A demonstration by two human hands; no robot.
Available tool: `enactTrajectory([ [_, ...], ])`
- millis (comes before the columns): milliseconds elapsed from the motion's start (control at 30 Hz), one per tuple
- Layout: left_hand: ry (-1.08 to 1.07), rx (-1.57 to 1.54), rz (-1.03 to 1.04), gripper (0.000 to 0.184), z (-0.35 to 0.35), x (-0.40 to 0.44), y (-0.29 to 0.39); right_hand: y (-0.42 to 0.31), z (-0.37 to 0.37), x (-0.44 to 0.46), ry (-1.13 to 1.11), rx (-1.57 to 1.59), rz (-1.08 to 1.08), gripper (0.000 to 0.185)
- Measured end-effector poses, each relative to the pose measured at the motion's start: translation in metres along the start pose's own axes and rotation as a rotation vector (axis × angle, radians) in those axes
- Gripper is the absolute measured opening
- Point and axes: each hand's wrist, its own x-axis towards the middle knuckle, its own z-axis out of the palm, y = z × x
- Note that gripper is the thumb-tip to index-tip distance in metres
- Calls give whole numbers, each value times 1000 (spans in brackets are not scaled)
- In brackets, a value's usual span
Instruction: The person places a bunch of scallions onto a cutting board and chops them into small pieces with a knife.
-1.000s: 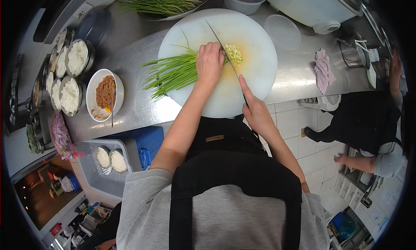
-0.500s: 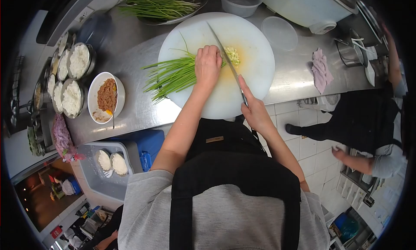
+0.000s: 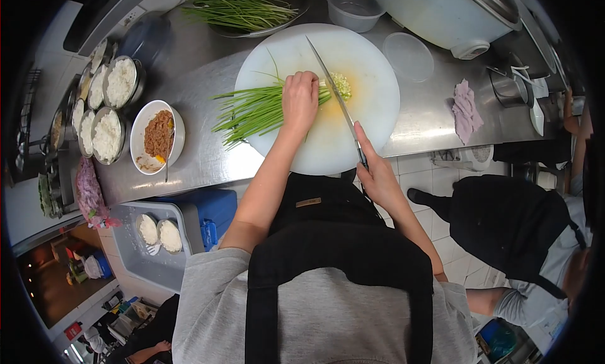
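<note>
My left hand point(image 3: 300, 100) presses with curled fingers on a bunch of long green stalks point(image 3: 255, 112), which lies across the round white cutting board point(image 3: 346, 156). In my right hand point(image 3: 377, 175) is the handle of a long knife point(image 3: 332, 85), its blade slanting up and to the left across the right end of the bunch. Small pale chopped pieces point(image 3: 342, 85) lie just right of the blade. The tip of the knife reaches near the board's upper part.
At the left are bowls of white rice point(image 3: 121, 82) and a white bowl point(image 3: 137, 144) with brown food and a spoon. More stalks point(image 3: 242, 10) fill a metal bowl behind the board. A pink cloth point(image 3: 465, 112) lies right. Another person point(image 3: 504, 225) stands at the right.
My left hand has shifted slightly left along the stalks, exposing more of their cut end beside the blade. The person at the right has moved and turned. The whole view has shifted slightly.
</note>
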Motion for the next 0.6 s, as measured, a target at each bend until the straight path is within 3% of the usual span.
enactTrajectory([
  [367,23,38,25,8,4,-4,-2,-7,3,-4,-87,-46,117,81],
  [600,29,67,45,8,7,-4,-2,9,8,23,-77,-114,69,83],
])
